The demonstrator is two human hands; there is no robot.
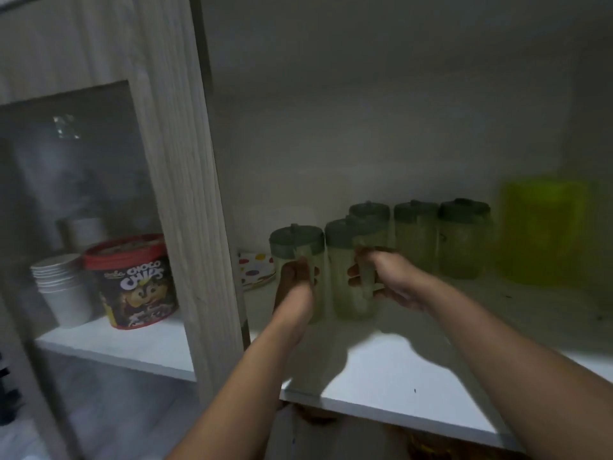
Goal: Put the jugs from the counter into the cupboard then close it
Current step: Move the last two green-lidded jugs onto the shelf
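Observation:
Both my arms reach into the open cupboard, over its white shelf (381, 370). My left hand (295, 287) grips the handle of a pale green jug with a grey-green lid (295, 240). Right beside it stands a second such jug (345, 260), and my right hand (388, 277) is wrapped round its handle. Both jugs are upright, and their bases seem to rest on the shelf. Three more jugs of the same kind (414, 234) stand in a row behind them, further back.
A translucent yellow-green container (544, 237) stands at the shelf's right end. A polka-dot box (255, 267) lies behind the left jug. A glass-paned door with a pale wooden frame (185, 194) covers the left section, where a Choco Chips tub (136, 283) and stacked white cups (63, 287) sit.

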